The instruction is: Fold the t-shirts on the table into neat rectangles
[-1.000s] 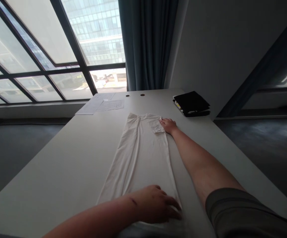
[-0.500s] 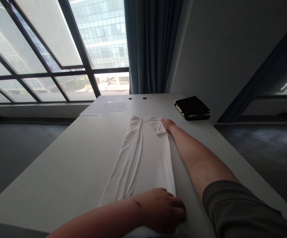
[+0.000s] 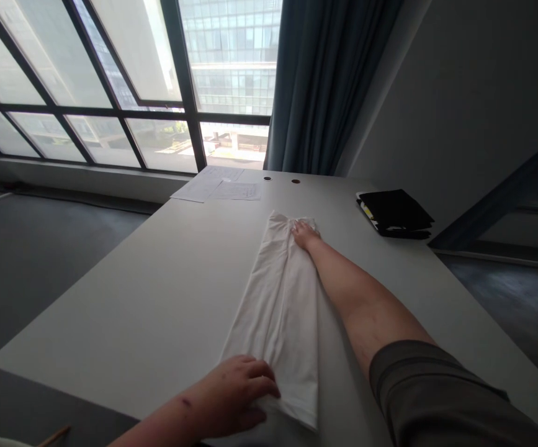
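Observation:
A white shirt (image 3: 275,298) lies on the table in a long narrow strip, with lengthwise folds and creases and its near edge slanting. My left hand (image 3: 238,394) is at the near left corner of the shirt, fingers curled over the cloth and closed on its edge; the fingertips partly hide the fabric. At the far end my right hand (image 3: 304,234) lies on top of the shirt, palm down, with fingers spread on the gathered cloth. The right forearm runs along the shirt's right side.
The white table (image 3: 157,298) carries paper sheets (image 3: 234,189) at the far left and a black folder-like stack (image 3: 394,211) at the far right. Two round holes are near its far edge. A blue curtain (image 3: 329,81) and windows stand behind. A pale rim shows at bottom left.
My left hand has moved left from the shirt's right edge, and the shirt has become narrower. My right hand has shifted inward onto the cloth. The view has turned left.

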Demonstrator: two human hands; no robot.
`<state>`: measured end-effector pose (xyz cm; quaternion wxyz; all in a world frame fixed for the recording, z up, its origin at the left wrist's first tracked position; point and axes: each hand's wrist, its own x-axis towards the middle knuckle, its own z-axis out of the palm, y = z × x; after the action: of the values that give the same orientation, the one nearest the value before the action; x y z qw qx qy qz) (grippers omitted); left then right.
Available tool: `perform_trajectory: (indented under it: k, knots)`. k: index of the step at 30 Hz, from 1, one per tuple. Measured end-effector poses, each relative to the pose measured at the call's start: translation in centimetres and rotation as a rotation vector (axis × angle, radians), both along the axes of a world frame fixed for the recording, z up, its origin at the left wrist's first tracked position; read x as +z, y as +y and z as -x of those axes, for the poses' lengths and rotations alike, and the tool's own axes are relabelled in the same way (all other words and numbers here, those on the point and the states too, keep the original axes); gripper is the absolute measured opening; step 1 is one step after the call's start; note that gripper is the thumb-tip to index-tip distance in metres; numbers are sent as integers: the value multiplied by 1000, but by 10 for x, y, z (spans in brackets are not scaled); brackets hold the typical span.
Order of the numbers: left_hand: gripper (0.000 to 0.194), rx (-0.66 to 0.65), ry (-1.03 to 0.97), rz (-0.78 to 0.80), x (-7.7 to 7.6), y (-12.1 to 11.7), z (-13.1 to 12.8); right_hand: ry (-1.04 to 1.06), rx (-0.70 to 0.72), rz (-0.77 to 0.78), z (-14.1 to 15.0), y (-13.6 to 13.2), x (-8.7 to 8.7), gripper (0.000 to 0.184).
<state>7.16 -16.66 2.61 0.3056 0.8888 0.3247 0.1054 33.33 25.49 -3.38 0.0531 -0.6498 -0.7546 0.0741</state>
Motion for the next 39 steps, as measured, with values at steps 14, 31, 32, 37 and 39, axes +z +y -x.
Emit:
perform_trajectory:
  k: [14,31,32,37,39]
  knots:
    - [46,-11,38,-132,-2,4,20,56,187,-290,-15,-148,-2,46]
    - [31,125,176,-255,-17,-18,16,10,-187,6,42,18,33,49]
    - [28,132,156,-267,-18,-18,16,8,-195,9,42,21,31,48]
    - [12,167,0,-342,-13,-15,18,20,-170,5,46,30,26,32]
    - [11,172,-49,-358,-8,-14,18,24,-160,-17,47,35,30,29]
